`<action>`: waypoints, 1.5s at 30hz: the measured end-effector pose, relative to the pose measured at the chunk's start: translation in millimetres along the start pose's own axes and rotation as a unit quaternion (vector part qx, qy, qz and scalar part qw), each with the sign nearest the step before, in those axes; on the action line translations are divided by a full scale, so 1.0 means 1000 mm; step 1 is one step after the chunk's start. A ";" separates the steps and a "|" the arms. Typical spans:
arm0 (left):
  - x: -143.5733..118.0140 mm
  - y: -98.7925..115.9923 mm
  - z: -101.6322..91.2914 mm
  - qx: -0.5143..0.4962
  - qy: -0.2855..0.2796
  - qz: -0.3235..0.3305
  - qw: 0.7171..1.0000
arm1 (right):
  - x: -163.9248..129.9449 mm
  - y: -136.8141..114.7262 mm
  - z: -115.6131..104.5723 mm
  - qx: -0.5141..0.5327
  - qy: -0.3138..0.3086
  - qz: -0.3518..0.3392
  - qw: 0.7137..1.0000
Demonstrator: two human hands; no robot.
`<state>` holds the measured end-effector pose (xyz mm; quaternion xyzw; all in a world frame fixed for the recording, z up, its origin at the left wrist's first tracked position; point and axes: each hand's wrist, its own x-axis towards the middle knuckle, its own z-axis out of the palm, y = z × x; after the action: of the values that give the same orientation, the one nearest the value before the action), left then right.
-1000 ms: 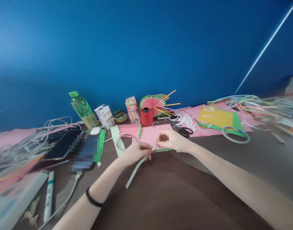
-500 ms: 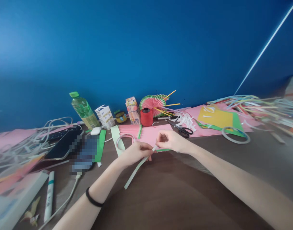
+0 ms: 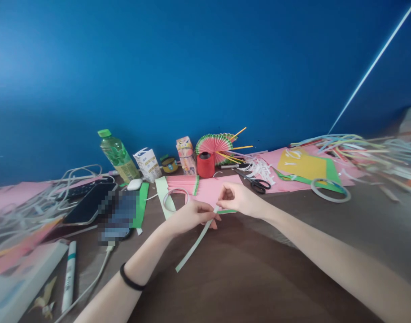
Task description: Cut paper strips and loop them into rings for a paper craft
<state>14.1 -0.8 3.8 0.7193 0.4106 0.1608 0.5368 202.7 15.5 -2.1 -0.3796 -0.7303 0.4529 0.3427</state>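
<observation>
Pale green strip (image 3: 198, 242): loose end dropped slightly lower.

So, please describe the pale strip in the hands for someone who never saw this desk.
Find the brown desk below the blue wall. Near its middle, left hand and right hand hold the pale strip. Unlike the wide strip beneath the tape roll, it is narrow.

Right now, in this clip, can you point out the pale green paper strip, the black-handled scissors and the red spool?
Pale green paper strip (image 3: 194, 248): head view, midway along its loose length.
Black-handled scissors (image 3: 254, 182): head view, where the handles begin.
Red spool (image 3: 205, 168): head view, its front side.
</observation>
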 end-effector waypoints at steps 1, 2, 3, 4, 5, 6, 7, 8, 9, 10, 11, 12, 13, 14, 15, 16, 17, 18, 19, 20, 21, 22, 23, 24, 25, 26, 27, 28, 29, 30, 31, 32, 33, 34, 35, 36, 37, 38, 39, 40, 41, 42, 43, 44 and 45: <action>0.000 0.000 -0.001 0.004 -0.006 0.001 1.000 | 0.001 0.002 0.000 0.015 -0.002 0.001 1.000; -0.001 0.001 -0.001 0.012 -0.012 0.000 1.000 | 0.001 0.004 -0.001 0.029 -0.007 0.003 1.000; -0.001 0.001 -0.002 0.024 -0.017 -0.002 1.000 | 0.001 0.006 -0.001 0.039 -0.013 0.003 0.999; -0.001 0.001 -0.003 0.042 -0.019 -0.005 0.999 | 0.001 0.007 0.000 0.046 -0.022 0.003 0.999; -0.001 0.002 -0.003 0.065 -0.015 -0.009 0.998 | 0.001 0.007 0.000 0.047 -0.030 0.002 0.998; -0.001 0.002 -0.003 0.088 -0.003 -0.013 0.996 | 0.000 0.007 0.001 0.043 -0.034 -0.001 0.998; 0.000 0.002 -0.002 0.110 0.020 -0.013 0.994 | 0.000 0.007 0.003 0.035 -0.032 -0.002 0.999; 0.001 0.001 -0.001 0.127 0.044 -0.008 0.991 | -0.001 0.006 0.004 0.025 -0.028 -0.002 0.999; 0.002 0.001 0.001 0.137 0.067 0.000 0.988 | -0.001 0.005 0.006 0.014 -0.023 -0.001 1.000; 0.003 0.000 0.003 0.139 0.083 0.007 0.987 | -0.002 0.004 0.007 0.004 -0.020 0.001 1.000; 0.004 -0.001 0.004 0.137 0.091 0.012 0.986 | -0.002 0.002 0.007 -0.003 -0.021 0.005 1.000; 0.005 -0.002 0.006 0.134 0.092 0.013 0.987 | -0.002 0.001 0.007 -0.005 -0.028 0.011 1.000; 0.005 -0.003 0.006 0.131 0.089 0.010 0.987 | -0.002 0.000 0.005 -0.004 -0.038 0.022 0.999; 0.006 -0.004 0.007 0.125 0.088 0.003 0.988 | -0.002 -0.001 0.003 -0.002 -0.047 0.036 0.998; 0.006 -0.005 0.007 0.117 0.088 -0.005 0.989 | -0.001 -0.001 0.000 0.000 -0.052 0.050 0.997; 0.006 -0.005 0.007 0.106 0.087 -0.010 0.990 | -0.001 -0.001 -0.003 0.003 -0.053 0.063 0.997; 0.005 -0.005 0.006 0.093 0.088 -0.013 0.992 | 0.000 -0.001 -0.005 0.006 -0.052 0.071 0.996; 0.005 -0.005 0.006 0.081 0.088 -0.013 0.993 | 0.000 0.000 -0.008 0.011 -0.052 0.077 0.996; 0.005 -0.004 0.006 0.074 0.090 -0.010 0.993 | 0.001 0.000 -0.009 0.018 -0.053 0.079 0.995; 0.004 -0.003 0.006 0.074 0.094 -0.005 0.993 | 0.001 0.000 -0.009 0.025 -0.056 0.080 0.995; 0.004 -0.002 0.007 0.079 0.097 0.001 0.992 | 0.001 0.000 -0.009 0.031 -0.058 0.081 0.995; 0.004 -0.001 0.007 0.087 0.098 0.006 0.991 | 0.001 -0.001 -0.007 0.033 -0.057 0.083 0.994; 0.005 -0.001 0.008 0.094 0.097 0.011 0.991 | 0.000 -0.002 -0.006 0.033 -0.054 0.084 0.994; 0.005 0.000 0.009 0.099 0.093 0.015 0.991 | 0.000 -0.003 -0.004 0.031 -0.051 0.085 0.995; 0.005 0.000 0.010 0.101 0.089 0.018 0.991 | -0.001 -0.004 -0.003 0.028 -0.049 0.087 0.995; 0.005 0.000 0.010 0.101 0.086 0.022 0.991 | -0.001 -0.005 -0.002 0.025 -0.048 0.087 0.995; 0.005 -0.001 0.010 0.097 0.085 0.025 0.991 | -0.001 -0.006 -0.001 0.023 -0.047 0.087 0.995; 0.005 -0.001 0.010 0.092 0.085 0.027 0.992 | -0.001 -0.006 -0.002 0.019 -0.048 0.088 0.995; 0.005 -0.001 0.010 0.088 0.084 0.027 0.992 | -0.001 -0.006 -0.003 0.011 -0.048 0.088 0.995; 0.004 -0.001 0.009 0.084 0.082 0.028 0.993 | -0.001 -0.006 -0.005 0.000 -0.046 0.089 0.995; 0.004 -0.001 0.008 0.082 0.078 0.028 0.993 | 0.000 -0.005 -0.009 -0.014 -0.045 0.092 0.995; 0.004 -0.001 0.006 0.081 0.072 0.028 0.994 | 0.000 -0.005 -0.013 -0.029 -0.045 0.099 0.994; 0.003 -0.001 0.005 0.081 0.067 0.029 0.994 | 0.000 -0.005 -0.017 -0.049 -0.047 0.106 0.992; 0.003 -0.002 0.003 0.081 0.063 0.030 0.994 | -0.001 -0.005 -0.023 -0.072 -0.056 0.115 0.989; 0.003 -0.002 0.002 0.079 0.059 0.030 0.995 | -0.001 -0.005 -0.029 -0.102 -0.071 0.124 0.984; 0.003 -0.003 0.001 0.077 0.057 0.030 0.995 | -0.002 -0.005 -0.036 -0.145 -0.095 0.128 0.977; 0.003 -0.004 0.000 0.075 0.057 0.029 0.995 | -0.003 -0.005 -0.042 -0.189 -0.122 0.135 0.965; 0.003 -0.004 0.000 0.073 0.057 0.029 0.995 | -0.005 -0.005 -0.048 -0.231 -0.143 0.145 0.951; 0.004 -0.005 0.000 0.070 0.057 0.029 0.995 | -0.006 -0.006 -0.052 -0.269 -0.157 0.156 0.937; 0.004 -0.005 0.000 0.067 0.057 0.029 0.996 | -0.007 -0.006 -0.056 -0.299 -0.161 0.168 0.925; 0.004 -0.005 0.000 0.066 0.057 0.028 0.996 | -0.009 -0.007 -0.057 -0.325 -0.160 0.181 0.914; 0.004 -0.005 0.001 0.066 0.057 0.027 0.996 | -0.010 -0.008 -0.058 -0.348 -0.158 0.194 0.903; 0.004 -0.005 0.001 0.069 0.056 0.025 0.996 | -0.011 -0.009 -0.057 -0.372 -0.153 0.204 0.892; 0.004 -0.005 0.001 0.073 0.055 0.023 0.996 | -0.012 -0.010 -0.055 -0.400 -0.149 0.208 0.880; 0.004 -0.004 0.002 0.079 0.055 0.022 0.995 | -0.012 -0.011 -0.052 -0.428 -0.147 0.208 0.867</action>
<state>16.0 1.9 -1.6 0.7586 0.4350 0.1788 0.4509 249.5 22.4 24.5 -0.5615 -0.7982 0.2074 -0.0669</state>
